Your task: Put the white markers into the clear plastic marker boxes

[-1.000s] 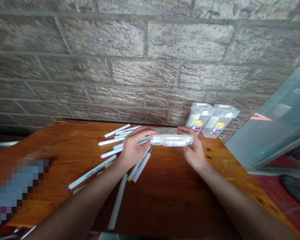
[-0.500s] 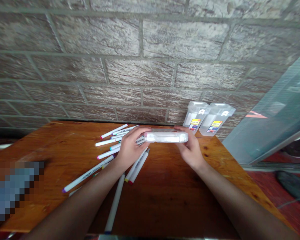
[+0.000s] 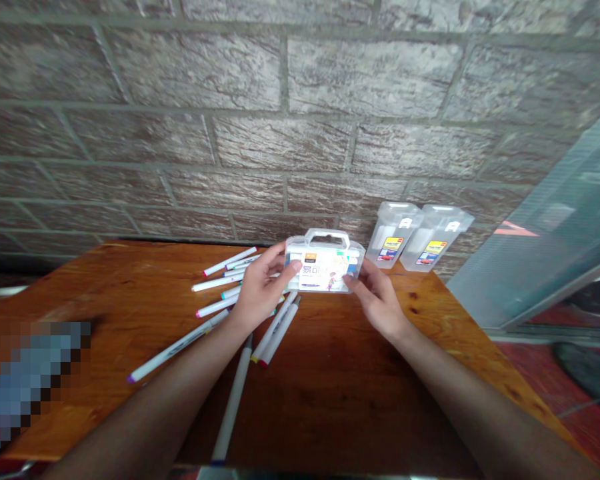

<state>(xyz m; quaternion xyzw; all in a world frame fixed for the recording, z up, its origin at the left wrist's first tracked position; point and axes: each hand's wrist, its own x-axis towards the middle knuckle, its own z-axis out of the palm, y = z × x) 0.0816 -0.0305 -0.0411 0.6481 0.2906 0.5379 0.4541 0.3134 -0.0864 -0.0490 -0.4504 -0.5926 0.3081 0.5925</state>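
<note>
Here's the clear carry case (image 3: 325, 270), upright with its handle (image 3: 327, 232) on top and its printed front facing us, held over the far middle of the desk (image 3: 360, 387), left hand (image 3: 263, 290) on one side and right hand (image 3: 381, 303) on the other, the fingers (image 3: 273, 255) of both gripping its edges! Across the desk's left half, white markers (image 3: 180, 345) with coloured ends lie scattered, one stretching to the near edge, while two translucent containers (image 3: 390, 233) stand side by side at its back right corner, before the brick wall (image 3: 285, 143).
</note>
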